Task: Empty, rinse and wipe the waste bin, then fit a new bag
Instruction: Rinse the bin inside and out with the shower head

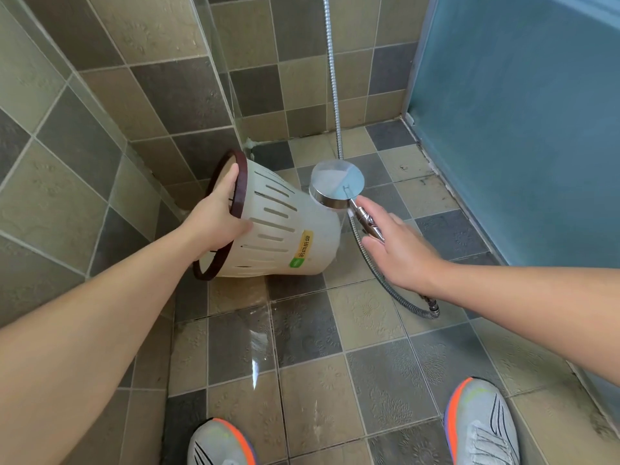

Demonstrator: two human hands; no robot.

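One waste bin (285,229), white plastic with slotted sides and a dark brown rim ring, tipped on its side on the shower floor (369,330), mouth facing left toward the tiled wall; inside not visible. One yellow-green label on its side, text too small to read. Left hand (218,219) grips the rim, fingers curled over the ring into the mouth, thumb on the outer wall. One chrome shower head (337,184) sits at the bin's base, spraying onto it. Right hand (399,243) holds its handle, fingers mostly extended along it; grip underneath hidden. One metal hose (385,280) loops across the floor. Wet patch below the bin. Two sneakers (479,427), both cut off at the frame's bottom edge.
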